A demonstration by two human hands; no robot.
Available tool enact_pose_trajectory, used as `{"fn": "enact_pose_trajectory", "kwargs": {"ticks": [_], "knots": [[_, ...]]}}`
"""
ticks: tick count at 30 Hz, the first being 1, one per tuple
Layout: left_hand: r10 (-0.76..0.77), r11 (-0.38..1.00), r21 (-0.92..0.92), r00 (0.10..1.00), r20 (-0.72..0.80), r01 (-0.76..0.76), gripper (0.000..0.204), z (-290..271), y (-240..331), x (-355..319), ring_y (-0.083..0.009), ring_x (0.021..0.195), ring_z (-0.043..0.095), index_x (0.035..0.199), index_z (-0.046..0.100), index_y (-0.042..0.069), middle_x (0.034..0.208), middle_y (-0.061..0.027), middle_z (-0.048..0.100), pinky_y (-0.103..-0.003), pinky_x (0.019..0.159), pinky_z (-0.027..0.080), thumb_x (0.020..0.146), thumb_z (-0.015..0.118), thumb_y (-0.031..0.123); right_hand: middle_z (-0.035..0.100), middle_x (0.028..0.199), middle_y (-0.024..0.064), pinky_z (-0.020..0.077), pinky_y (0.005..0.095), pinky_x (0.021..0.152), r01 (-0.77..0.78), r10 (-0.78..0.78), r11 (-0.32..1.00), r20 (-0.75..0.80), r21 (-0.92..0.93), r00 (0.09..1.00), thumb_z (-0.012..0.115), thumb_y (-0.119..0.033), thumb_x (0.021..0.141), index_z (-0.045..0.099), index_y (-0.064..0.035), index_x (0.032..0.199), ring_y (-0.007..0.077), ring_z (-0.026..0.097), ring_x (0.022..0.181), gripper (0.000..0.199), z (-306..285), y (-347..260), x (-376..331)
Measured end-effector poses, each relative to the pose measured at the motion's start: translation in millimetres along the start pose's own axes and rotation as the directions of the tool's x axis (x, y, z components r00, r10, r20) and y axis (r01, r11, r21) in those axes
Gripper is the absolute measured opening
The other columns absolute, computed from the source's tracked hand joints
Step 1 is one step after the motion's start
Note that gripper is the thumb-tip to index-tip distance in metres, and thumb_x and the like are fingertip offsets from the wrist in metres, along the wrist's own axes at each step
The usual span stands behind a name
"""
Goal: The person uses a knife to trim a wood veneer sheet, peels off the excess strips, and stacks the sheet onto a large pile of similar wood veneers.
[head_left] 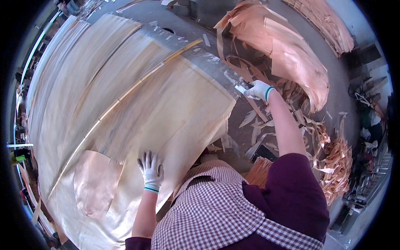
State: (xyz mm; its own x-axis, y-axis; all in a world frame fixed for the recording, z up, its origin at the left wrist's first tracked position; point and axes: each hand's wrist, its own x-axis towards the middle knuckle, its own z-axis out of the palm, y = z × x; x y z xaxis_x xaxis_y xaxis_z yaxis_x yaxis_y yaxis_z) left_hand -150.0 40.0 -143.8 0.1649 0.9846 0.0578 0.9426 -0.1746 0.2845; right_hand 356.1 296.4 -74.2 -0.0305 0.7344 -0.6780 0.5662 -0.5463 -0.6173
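Observation:
Large pale wood veneer sheets (pixel 183 100) cover a wide table in front of me. My left hand (pixel 151 171), in a white glove with a green-edged cuff, lies flat on the near part of the veneer, fingers spread. My right hand (pixel 259 90), gloved likewise, is at the right edge of the table, past the veneer's corner. Its fingers are closed on a small white flat object (pixel 240 88) whose kind I cannot make out. A long thin wooden strip (pixel 118 99) lies across the sheets. Beside my left hand is a pinker veneer patch (pixel 96 183).
A big stack of reddish veneer (pixel 287 50) stands on the floor at the far right. Torn veneer scraps (pixel 335 166) heap along the right side, with more strewn beside the table. Another veneer pile (pixel 325 25) is at the upper right.

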Motion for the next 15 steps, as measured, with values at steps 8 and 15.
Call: {"fn": "enact_pose_trajectory", "kwargs": {"ticks": [8,15], "knots": [[-0.074,0.386,-0.899,0.978,0.196,0.209,0.030,-71,54,80,-0.0197,0.095,0.060,0.118,0.060,0.002,0.110,-0.0100,0.063,-0.031,0.084,0.048,0.090,0.058,0.014,0.066,0.091,0.0009,0.0415,0.0200,0.071,0.374,-0.423,0.906,0.392,0.199,0.817,0.063,-0.015,0.089,0.061,-0.0041,0.103,0.0059,0.055,0.079,0.018,141,-126,-113],[-0.518,-0.241,-0.964,0.825,0.227,0.114,0.023,-91,35,59,-0.0082,0.069,0.055,0.104,0.069,0.001,0.081,-0.0005,0.065,-0.023,0.063,0.045,0.091,0.063,0.018,0.061,0.082,0.0012,0.0474,0.0255,0.070,0.292,-0.350,0.936,0.620,0.197,0.702,0.062,-0.012,0.089,0.061,-0.0002,0.097,0.0097,0.057,0.075,0.014,290,-157,-136]]}}
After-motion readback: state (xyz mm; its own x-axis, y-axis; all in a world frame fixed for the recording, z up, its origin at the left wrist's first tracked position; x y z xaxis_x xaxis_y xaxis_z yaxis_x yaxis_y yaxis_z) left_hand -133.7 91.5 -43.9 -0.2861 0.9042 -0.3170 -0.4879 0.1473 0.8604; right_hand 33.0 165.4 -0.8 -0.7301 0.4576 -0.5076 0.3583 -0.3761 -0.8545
